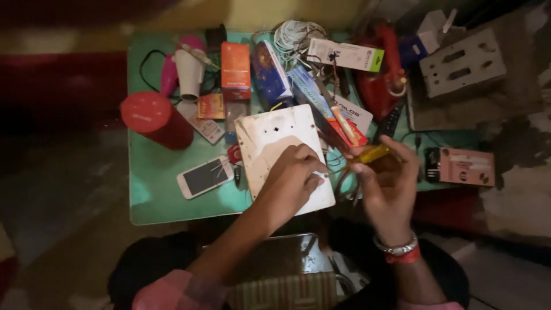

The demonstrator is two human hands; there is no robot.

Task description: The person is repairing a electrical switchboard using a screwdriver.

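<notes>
While under the left hand (293, 178), white board (275, 138); yellow-handled tool (372, 154) in right hand (387, 186).

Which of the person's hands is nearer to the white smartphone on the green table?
Left. The left hand rests on the white board just right of the white smartphone; the right hand, gripping a yellow-handled tool, is farther right.

Repair bench: cluttered green table (150, 201) (tools, gadgets).

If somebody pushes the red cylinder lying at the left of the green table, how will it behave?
The red cylinder lies on its side, so it would probably roll rather than slide. It lies near the edge of the green table, so a push to the left might send it off. Its weight cannot be judged.
</notes>
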